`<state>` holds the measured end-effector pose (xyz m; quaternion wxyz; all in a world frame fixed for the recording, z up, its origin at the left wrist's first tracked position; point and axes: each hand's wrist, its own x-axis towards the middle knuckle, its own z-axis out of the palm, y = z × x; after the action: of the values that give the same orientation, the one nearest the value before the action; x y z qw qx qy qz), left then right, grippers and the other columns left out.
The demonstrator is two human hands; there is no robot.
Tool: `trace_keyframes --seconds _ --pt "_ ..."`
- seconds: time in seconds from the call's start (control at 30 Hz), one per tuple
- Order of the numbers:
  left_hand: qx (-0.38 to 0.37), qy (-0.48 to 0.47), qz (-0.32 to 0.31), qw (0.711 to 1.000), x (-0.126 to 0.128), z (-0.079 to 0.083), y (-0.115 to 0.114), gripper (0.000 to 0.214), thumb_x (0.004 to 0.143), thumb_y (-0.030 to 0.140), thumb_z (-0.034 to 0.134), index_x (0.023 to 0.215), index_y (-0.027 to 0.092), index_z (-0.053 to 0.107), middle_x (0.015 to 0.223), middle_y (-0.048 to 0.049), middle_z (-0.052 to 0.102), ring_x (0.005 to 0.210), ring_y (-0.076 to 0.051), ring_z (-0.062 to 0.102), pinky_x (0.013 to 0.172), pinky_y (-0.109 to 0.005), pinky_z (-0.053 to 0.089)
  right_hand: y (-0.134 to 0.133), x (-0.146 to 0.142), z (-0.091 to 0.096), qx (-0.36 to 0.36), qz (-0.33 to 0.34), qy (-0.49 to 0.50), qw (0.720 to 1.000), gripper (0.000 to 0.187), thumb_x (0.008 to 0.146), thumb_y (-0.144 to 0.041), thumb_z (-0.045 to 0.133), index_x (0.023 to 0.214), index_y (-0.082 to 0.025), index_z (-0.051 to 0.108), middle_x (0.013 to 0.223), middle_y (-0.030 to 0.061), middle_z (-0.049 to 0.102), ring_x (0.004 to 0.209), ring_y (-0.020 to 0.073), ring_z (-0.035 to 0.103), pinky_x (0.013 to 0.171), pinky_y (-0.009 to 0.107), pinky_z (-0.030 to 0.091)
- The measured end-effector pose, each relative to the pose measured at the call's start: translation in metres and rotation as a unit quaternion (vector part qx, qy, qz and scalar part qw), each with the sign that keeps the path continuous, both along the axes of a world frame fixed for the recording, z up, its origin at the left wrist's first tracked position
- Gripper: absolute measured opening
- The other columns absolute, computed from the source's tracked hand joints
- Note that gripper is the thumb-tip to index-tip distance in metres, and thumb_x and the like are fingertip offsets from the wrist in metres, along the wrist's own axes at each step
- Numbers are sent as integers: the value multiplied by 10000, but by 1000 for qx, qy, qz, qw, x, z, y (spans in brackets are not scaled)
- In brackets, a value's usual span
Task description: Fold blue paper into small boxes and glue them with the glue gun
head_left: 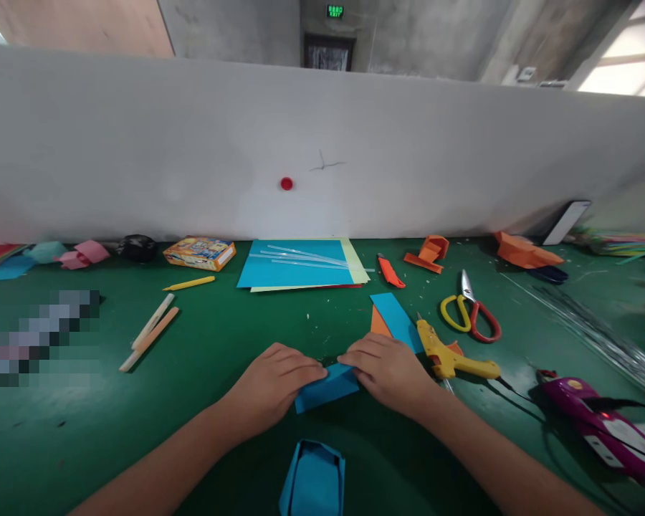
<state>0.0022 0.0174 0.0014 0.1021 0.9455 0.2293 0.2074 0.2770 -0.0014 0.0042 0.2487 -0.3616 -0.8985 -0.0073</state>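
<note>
A small piece of folded blue paper (327, 390) lies at the middle of the green table, between my two hands. My left hand (274, 387) is closed on its left end, fingertips pressed along the top edge. On the right end, my right hand (387, 374) pinches the same paper with bent fingers. Nearer to me stands a blue folded paper box (316, 479), cut off by the bottom of the view. Just beyond my right hand are a flat blue paper strip (400, 322) and a piece of orange paper (378, 324). A yellow glue gun (451, 358) lies beside my right wrist.
Scissors (467, 315), a red cutter (390, 272) and orange paper pieces (431, 252) lie right. A purple device (596, 423) with cables sits near right. Coloured sheets (301, 269), a yellow pen (190, 284), wooden sticks (153, 333) and a box (200, 252) lie beyond, before a white partition (193, 158).
</note>
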Motion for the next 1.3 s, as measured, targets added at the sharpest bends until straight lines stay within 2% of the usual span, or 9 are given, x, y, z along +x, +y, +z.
trace_keyframes --seconds 0.1,0.2,0.37,0.5,0.57,0.67,0.8,1.0,1.3 --pt "-15 -3 50 999 -1 -1 6 424 954 96 439 1317 255 589 1207 -36 711 1072 -184 645 897 -338 482 1 -4 -3 -1 -35 17 999 267 925 -127 580 1149 -208 701 1031 51 760 917 220 650 784 347 500" --pt "8 -11 82 997 0 0 9 436 920 56 426 1269 227 626 1168 -44 721 1043 -187 647 890 -338 497 0 -9 -2 -8 -57 29 998 241 933 -151 588 1132 -212 710 1028 51 762 914 223 645 783 349 502" --pt "110 0 92 990 1 0 10 356 978 95 398 1235 173 632 1064 -67 743 901 -198 659 804 -340 508 -1 -14 -2 -9 -68 8 998 208 964 -267 604 1132 -216 716 1038 50 760 934 222 638 806 351 495" --pt "152 21 84 985 2 -1 10 341 991 103 394 1247 149 614 1030 -79 742 867 -206 661 771 -348 502 2 -14 -8 32 -50 -25 998 214 983 -247 575 1136 -219 720 1037 49 765 933 208 634 814 343 486" --pt "152 28 67 986 3 -1 8 340 985 90 397 1241 148 613 1049 -82 738 892 -208 662 785 -356 497 3 -14 -10 50 -35 -34 998 208 981 -220 573 1129 -218 719 1034 44 769 922 202 626 812 338 483" --pt "123 61 94 986 8 3 0 394 969 137 470 1356 147 539 1123 -97 717 973 -239 649 861 -404 486 5 -14 -12 66 -31 -41 996 193 976 -192 574 1105 -216 715 1029 36 772 903 206 612 801 334 478" --pt "62 88 116 987 12 7 -12 649 906 322 647 1485 155 406 1270 -121 658 1098 -286 610 952 -452 460 5 -12 -14 62 -33 -35 997 212 977 -183 564 1131 -221 705 1043 41 770 915 210 610 814 333 476" --pt "77 85 104 988 10 2 -8 360 969 267 573 1317 181 589 1257 -94 685 1096 -254 629 962 -431 453 4 -9 -19 -8 -36 1 999 246 939 -189 612 1163 -246 696 1082 23 752 980 210 613 889 344 480" --pt "148 67 69 984 9 -3 -4 295 1000 258 526 1256 178 650 1203 -101 711 1050 -237 664 893 -404 513 -1 -9 -9 -41 -16 -28 999 249 928 -222 629 1171 -214 684 1124 67 718 1053 232 595 923 383 498"
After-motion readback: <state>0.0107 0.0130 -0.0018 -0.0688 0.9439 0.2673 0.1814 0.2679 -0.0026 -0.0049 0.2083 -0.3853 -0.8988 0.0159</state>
